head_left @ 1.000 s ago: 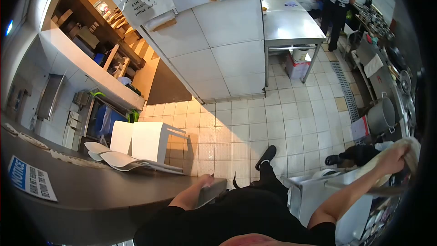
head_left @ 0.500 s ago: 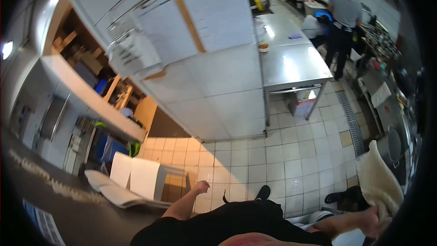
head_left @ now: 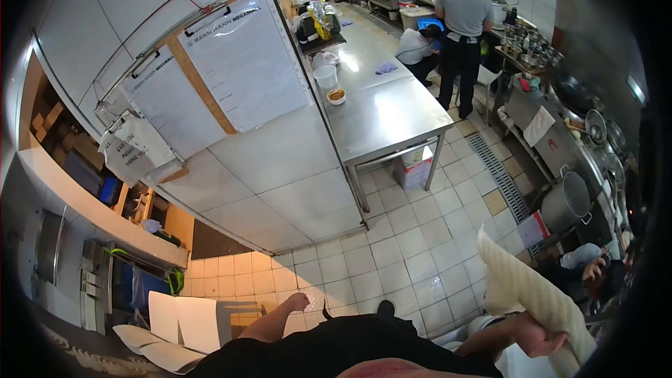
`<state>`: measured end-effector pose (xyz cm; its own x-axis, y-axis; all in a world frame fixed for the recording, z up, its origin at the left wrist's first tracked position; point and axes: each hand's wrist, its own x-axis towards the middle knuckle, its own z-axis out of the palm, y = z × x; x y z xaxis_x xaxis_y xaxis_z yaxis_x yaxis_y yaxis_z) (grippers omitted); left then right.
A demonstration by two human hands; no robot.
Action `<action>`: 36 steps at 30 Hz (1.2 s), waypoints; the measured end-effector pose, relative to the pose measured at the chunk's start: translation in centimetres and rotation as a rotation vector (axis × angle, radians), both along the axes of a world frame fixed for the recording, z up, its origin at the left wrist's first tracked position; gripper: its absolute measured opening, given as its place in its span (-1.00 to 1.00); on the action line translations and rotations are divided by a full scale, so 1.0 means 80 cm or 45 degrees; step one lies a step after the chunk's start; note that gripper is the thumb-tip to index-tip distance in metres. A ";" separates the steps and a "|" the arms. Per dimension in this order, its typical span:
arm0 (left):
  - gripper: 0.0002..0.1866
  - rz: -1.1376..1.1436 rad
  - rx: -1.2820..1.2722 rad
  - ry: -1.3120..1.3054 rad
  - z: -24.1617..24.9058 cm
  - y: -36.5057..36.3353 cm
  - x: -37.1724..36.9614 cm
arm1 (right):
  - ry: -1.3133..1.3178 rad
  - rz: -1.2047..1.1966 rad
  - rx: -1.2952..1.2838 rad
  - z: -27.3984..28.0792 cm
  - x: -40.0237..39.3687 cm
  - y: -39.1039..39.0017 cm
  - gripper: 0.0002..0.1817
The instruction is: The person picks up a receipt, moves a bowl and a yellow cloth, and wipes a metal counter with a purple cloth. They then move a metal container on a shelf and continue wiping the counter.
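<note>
My right hand (head_left: 537,336) grips a cream ribbed cloth (head_left: 528,283) at the lower right. The cloth rises above the hand and also hangs below it. On the other side, my left hand (head_left: 299,302) hangs out over the tiled floor with its fingers curled in; nothing shows in it. Close to my left forearm is a chair-like piece with white panels (head_left: 183,323).
A steel table (head_left: 388,115) holds a small bowl (head_left: 337,96) and a purple cloth (head_left: 386,68). Left of it, clipboards with papers (head_left: 241,63) hang on a tiled wall. One person (head_left: 464,10) stands, another (head_left: 418,49) crouches. Someone (head_left: 595,262) is low near a large pot (head_left: 565,196).
My view has turned right and moved forward. The cloth has tilted over to the right across my right hand. A person low at the right has come into view.
</note>
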<state>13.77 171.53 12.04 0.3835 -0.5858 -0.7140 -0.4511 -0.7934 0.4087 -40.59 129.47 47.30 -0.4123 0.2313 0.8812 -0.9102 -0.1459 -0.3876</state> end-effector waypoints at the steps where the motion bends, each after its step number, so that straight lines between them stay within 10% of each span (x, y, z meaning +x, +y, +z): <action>1: -0.66 -0.075 0.029 -0.038 0.005 -0.002 0.004 | 0.045 -0.027 -0.040 -0.005 -0.002 -0.002 -0.14; 5: -0.65 -0.162 -0.026 -0.074 0.007 -0.020 0.025 | -0.588 0.802 -0.094 -0.035 0.009 -0.028 -0.08; 9: -0.75 0.092 -0.151 -0.128 0.024 -0.055 0.019 | -0.102 0.728 0.727 -0.107 0.048 -0.089 -0.43; 19: -0.84 0.378 -0.035 0.233 -0.009 -0.079 0.054 | -1.136 1.313 0.716 -0.391 0.128 -0.077 -0.57; 27: -0.80 0.627 0.014 0.600 -0.039 -0.158 0.079 | -1.305 1.446 1.936 -0.422 0.167 -0.058 -0.64; 33: -0.78 0.113 -0.048 0.025 -0.001 -0.327 0.060 | -0.432 1.682 2.987 -0.545 0.184 -0.105 -0.70; 35: -0.77 0.135 -0.088 0.044 -0.004 -0.377 0.066 | 1.644 1.783 2.658 -0.640 0.133 -0.139 -0.68; 36: -0.78 0.186 -0.089 0.101 -0.020 -0.402 0.076 | 1.652 1.598 2.865 -0.630 0.119 -0.153 -0.69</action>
